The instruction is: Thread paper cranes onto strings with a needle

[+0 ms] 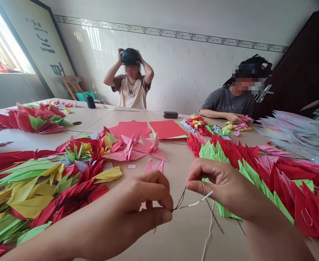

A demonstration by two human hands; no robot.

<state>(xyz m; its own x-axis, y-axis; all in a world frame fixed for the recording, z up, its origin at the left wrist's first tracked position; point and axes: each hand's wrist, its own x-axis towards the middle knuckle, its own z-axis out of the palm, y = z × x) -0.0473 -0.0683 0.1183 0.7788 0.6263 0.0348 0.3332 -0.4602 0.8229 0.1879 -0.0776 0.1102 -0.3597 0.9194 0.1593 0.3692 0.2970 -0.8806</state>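
Note:
My left hand (145, 203) is closed in a pinch on the end of a thin dark wire (180, 202) and a white thread (200, 201). My right hand (219, 185) pinches the other end of the same wire and thread, a little to the right. Both hands hover just above the beige table (181, 232). The white thread trails down towards the table's front edge. A pink folded paper crane (154, 166) lies just behind my left hand. A strung row of red, green and pink cranes (270, 174) runs behind my right hand.
A heap of red, yellow and green cranes (40, 185) fills the left. Pink cranes (140, 146) and red paper sheets (167, 128) lie mid-table. Two other people sit at the far side; one folds paper (240, 121), one holds a headset. Clear sleeves (292, 134) lie right.

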